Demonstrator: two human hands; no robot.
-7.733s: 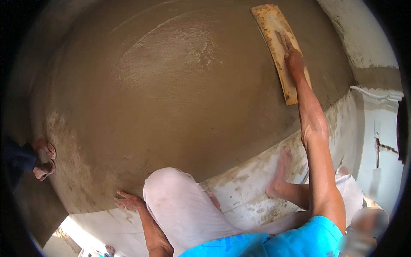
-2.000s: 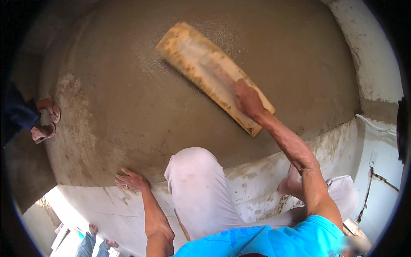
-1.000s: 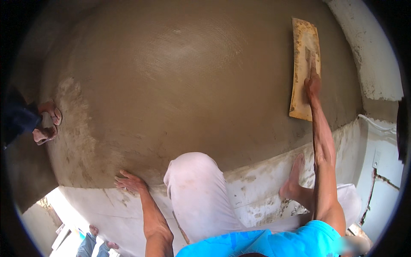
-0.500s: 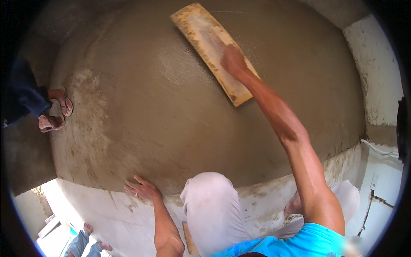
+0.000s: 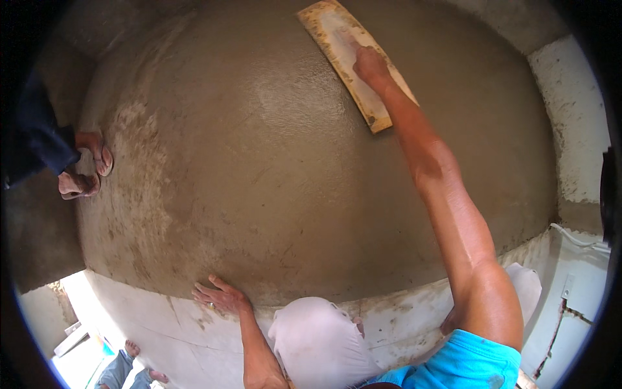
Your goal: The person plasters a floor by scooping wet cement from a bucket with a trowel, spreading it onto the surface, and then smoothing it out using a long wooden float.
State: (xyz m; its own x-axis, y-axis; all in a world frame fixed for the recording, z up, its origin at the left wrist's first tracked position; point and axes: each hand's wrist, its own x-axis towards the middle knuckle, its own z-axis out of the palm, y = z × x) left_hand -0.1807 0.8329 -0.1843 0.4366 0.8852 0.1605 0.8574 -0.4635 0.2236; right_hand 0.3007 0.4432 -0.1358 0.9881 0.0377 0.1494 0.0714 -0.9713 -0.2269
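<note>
My right hand (image 5: 372, 67) is closed on a long wooden float (image 5: 347, 67), which lies flat on wet grey-brown cement (image 5: 259, 188) toward the far side. The float's grip is mostly hidden under my fingers. Smears of cement mark the board's edges, and a wet sheen shows on the surface to its left. My left hand (image 5: 222, 297) is open with its fingers spread, resting at the near edge of the cement where it meets the pale tiled strip (image 5: 168, 314). It holds nothing.
My bent knee (image 5: 321, 337) is at the near edge. At the left, another person's sandalled feet (image 5: 87, 172) stand beside the cement. A further person's bare feet (image 5: 133, 348) show lower left. Pale walls (image 5: 573, 117) and a white cable (image 5: 576, 240) are on the right.
My right hand has slid the float farther away and to the right over the cement. My left hand has shifted slightly right and nearer, still spread.
</note>
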